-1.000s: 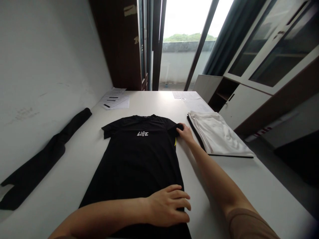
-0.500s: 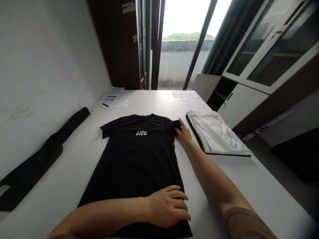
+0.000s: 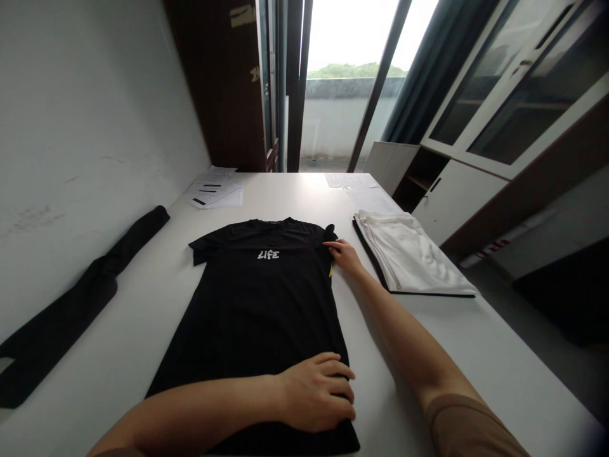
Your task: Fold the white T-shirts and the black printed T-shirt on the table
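A black T-shirt (image 3: 252,317) with white lettering lies spread on the white table, its collar toward the far end. My right hand (image 3: 346,255) is at the right sleeve and closed on its bunched fabric, thumb and fingertips drawn together there. A small yellow patch (image 3: 330,271) shows below that sleeve. My left hand (image 3: 316,393) rests palm down across the lower right part of the shirt, fingers apart and slightly bent over its side edge. My left forearm covers part of the lower shirt, and the left thumb is hidden.
Folded white cloth (image 3: 409,254) lies on a dark piece at the table's right. A long black folded garment (image 3: 90,298) lies along the left wall. Paper sheets (image 3: 216,190) are at the far left, with more sheets (image 3: 359,190) at the far right. Cabinets (image 3: 466,197) stand beyond the right edge.
My right hand has moved slightly inward, and the right sleeve is now bunched toward the shirt's body. The fingers of my left hand have curled a little more at the shirt's edge.
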`<state>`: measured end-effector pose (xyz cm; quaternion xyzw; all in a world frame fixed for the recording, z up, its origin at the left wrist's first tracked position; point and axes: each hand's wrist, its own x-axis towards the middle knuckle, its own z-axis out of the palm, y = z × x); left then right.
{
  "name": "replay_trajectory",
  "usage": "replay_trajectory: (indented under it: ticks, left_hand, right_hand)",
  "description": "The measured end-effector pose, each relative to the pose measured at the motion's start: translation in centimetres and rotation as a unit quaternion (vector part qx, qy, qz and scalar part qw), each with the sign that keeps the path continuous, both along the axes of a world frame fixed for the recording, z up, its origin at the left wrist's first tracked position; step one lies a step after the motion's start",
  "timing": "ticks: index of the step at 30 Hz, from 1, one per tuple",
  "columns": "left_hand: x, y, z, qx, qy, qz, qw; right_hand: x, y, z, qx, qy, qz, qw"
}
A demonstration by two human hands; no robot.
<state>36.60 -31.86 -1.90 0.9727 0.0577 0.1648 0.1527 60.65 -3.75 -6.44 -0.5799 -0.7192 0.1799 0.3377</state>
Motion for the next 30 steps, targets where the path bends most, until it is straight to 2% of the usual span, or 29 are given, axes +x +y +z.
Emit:
replay_trajectory:
  ticks: [4,10,18,20,24,30]
  left_hand:
    - [0.0,0.0,0.2,-0.003,0.007,-0.001,1.000]
    - [0.0,0.0,0.2,-0.005,0.009,-0.001,1.000]
    - [0.2,0.1,0.0,-0.006,0.010,-0.006,1.000]
    - [0.3,0.1,0.0,-0.009,0.014,-0.012,1.000]
    - [0.2,0.0,0.0,-0.010,0.020,-0.011,1.000]
    - [0.1,0.1,0.0,-0.001,0.004,-0.010,1.000]
  right_hand:
    - [-0.2,-0.1,-0.6,0.042,-0.049,0.016,0.998]
    - [-0.2,0.0,-0.8,0.036,-0.078,0.014,0.996]
    - [-0.5,-0.4,-0.2,0.032,-0.147,-0.036,0.988]
    - [-0.5,-0.6,0.1,0.018,-0.150,-0.048,0.987]
    - [-0.4,-0.9,0.6,-0.004,-0.143,-0.026,0.989]
    - [-0.2,-0.7,0.3,0.001,-0.134,-0.020,0.991]
